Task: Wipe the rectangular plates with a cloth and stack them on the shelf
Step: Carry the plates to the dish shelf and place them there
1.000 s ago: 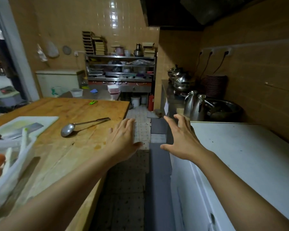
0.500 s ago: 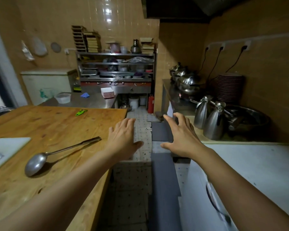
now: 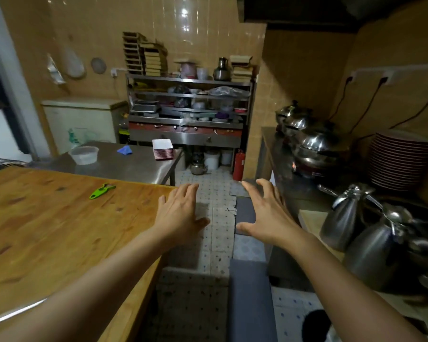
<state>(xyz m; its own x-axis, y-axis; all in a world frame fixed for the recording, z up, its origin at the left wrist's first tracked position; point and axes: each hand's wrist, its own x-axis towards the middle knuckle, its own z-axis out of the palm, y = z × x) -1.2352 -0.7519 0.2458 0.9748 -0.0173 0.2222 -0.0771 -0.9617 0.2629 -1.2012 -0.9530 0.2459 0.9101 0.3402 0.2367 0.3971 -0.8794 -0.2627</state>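
A stack of white rectangular plates with red edges (image 3: 163, 149) stands on the steel table (image 3: 134, 166) ahead. A blue cloth (image 3: 124, 150) lies on that table to the left of the stack. Behind the table is a steel shelf unit (image 3: 188, 104) against the tiled wall. My left hand (image 3: 179, 213) and my right hand (image 3: 264, 213) are stretched out in front of me over the aisle, fingers spread, holding nothing. Both are well short of the plates.
A wooden table (image 3: 60, 230) with a green peeler (image 3: 102, 190) is on my left. A clear tub (image 3: 84, 155) sits on the steel table. On the right are steel jugs (image 3: 348, 218), lidded pots (image 3: 316, 144) and a tall stack of round plates (image 3: 400, 161). A red extinguisher (image 3: 239, 164) stands on the floor.
The view has moved forward down the aisle. The ladle and cutting board have slid out of sight on the left. The plates and shelf look nearer. Both hands stay outstretched and empty.
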